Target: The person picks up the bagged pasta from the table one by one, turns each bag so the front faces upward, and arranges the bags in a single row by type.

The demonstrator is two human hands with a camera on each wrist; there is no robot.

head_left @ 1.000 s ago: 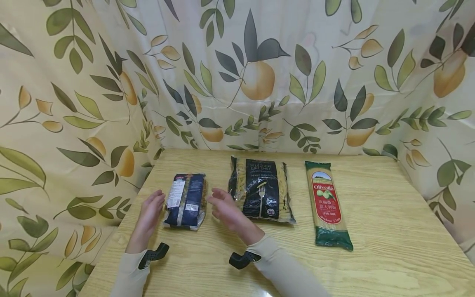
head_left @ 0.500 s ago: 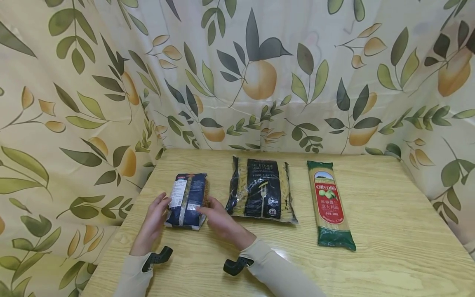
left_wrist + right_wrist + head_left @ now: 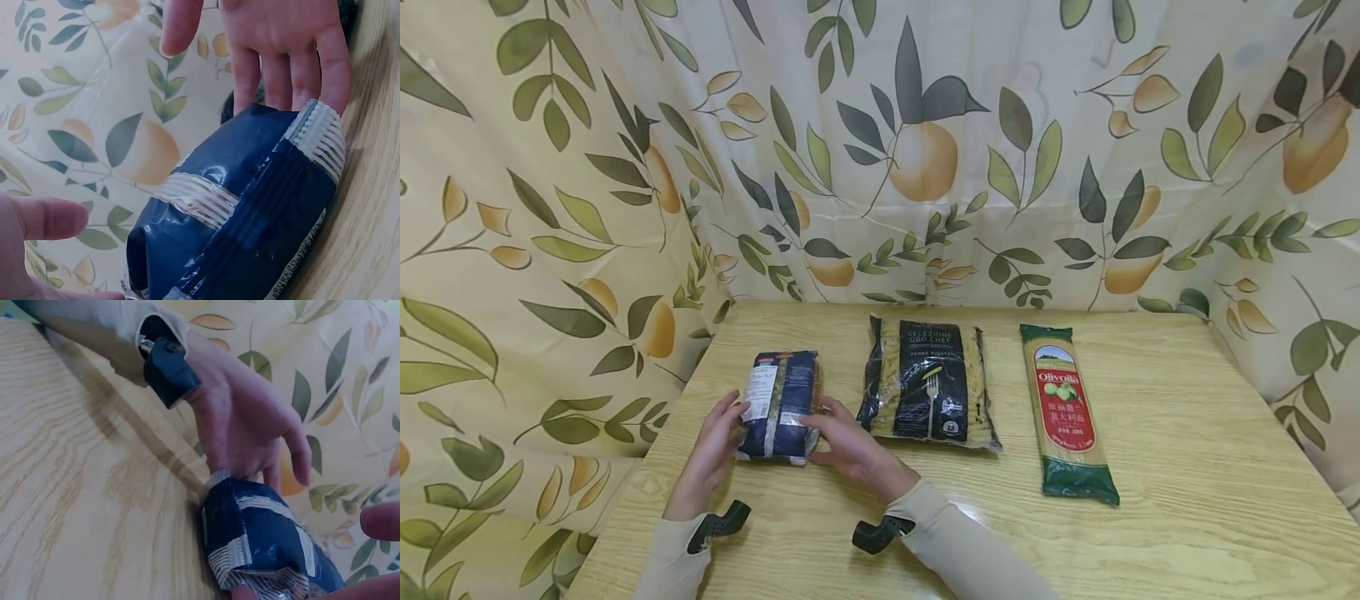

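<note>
A dark blue pasta bag [image 3: 777,417] with a white label lies at the table's left, label side up. My left hand [image 3: 713,440] is at its left side and my right hand [image 3: 850,446] at its right side. In the left wrist view, the right hand [image 3: 281,37] has fairly straight fingers reaching to the bag's [image 3: 250,206] lower edge, its thumb apart. The right wrist view shows the left hand's [image 3: 244,419] fingers going behind the bag [image 3: 269,531], thumb free. The far fingertips of both hands are hidden.
To the right lies a black penne rigate bag [image 3: 929,392], close to my right hand. Farther right is a green-ended spaghetti pack [image 3: 1063,408]. All rest on a wooden table [image 3: 1195,467]. A leaf-and-fruit curtain [image 3: 925,250] rises behind its back edge.
Both hands have closed in on the blue bag from its two sides, the right hand moving left. Over the last half second they have barely moved. The other packs lie where they were.
</note>
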